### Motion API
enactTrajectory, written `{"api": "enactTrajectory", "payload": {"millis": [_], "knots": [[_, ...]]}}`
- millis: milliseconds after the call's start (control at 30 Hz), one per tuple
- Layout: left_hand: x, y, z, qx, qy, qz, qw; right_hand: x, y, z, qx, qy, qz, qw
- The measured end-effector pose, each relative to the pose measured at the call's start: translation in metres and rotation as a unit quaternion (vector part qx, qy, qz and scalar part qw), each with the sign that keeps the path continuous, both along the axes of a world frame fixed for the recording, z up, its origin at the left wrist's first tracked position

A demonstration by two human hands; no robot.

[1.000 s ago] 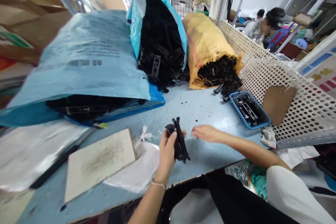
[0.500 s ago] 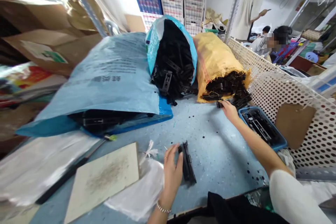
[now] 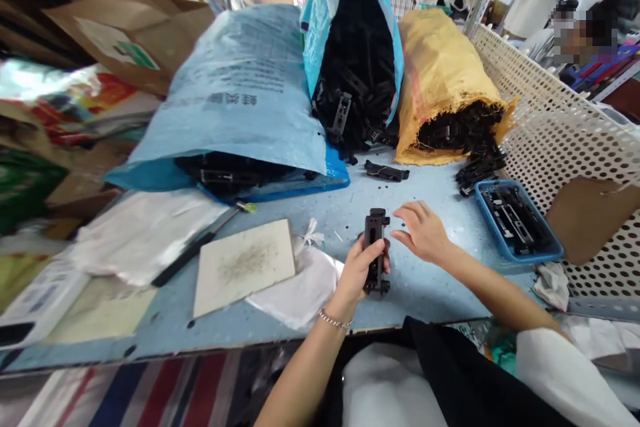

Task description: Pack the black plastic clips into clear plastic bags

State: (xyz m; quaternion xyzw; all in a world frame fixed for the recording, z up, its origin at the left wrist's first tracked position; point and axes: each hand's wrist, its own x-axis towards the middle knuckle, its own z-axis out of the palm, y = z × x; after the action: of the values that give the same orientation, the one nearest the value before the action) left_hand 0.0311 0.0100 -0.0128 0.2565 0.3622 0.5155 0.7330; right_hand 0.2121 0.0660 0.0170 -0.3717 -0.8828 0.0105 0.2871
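My left hand [image 3: 361, 263] is wrapped round a black plastic part [image 3: 374, 233], long and slotted, held upright above the blue table with the thumb across its front. Just right of it my right hand [image 3: 421, 230] is in the air, its fingers apart and curved toward the part, with nothing visible in them. Another black part [image 3: 387, 171] lies on the table behind the hands. Similar parts fill the mouth of a yellow woven sack [image 3: 440, 67], and a pile of them [image 3: 480, 170] spills out in front of it.
A light blue sack [image 3: 240, 93] and an upright blue bag [image 3: 313, 20] hold black parts. A blue tray [image 3: 533, 257] of parts stands by the perforated panel [image 3: 595, 140]. At left lie a stained board [image 3: 245, 263], a white plastic bag [image 3: 300, 290] and a black-handled tool [image 3: 183, 259].
My left hand has picked up the black part from the table. My right hand has come back from the yellow sack to beside it. The view has tilted down.
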Motion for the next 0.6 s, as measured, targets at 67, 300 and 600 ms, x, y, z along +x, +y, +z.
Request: {"api": "enactTrajectory", "payload": {"millis": [67,300,600], "knots": [[0.001,-0.008,0.002,-0.009,-0.002,-0.009,1.000,-0.008,0.016,0.005,0.005,-0.069,0.051,0.996],[-0.006,-0.002,0.004,-0.012,0.039,0.052,0.998,-0.028,0.011,0.001,-0.252,0.049,0.063,0.964],[-0.006,0.000,0.008,0.007,0.062,0.090,0.994,-0.036,-0.068,-0.022,-0.349,0.088,0.085,0.929]]}}
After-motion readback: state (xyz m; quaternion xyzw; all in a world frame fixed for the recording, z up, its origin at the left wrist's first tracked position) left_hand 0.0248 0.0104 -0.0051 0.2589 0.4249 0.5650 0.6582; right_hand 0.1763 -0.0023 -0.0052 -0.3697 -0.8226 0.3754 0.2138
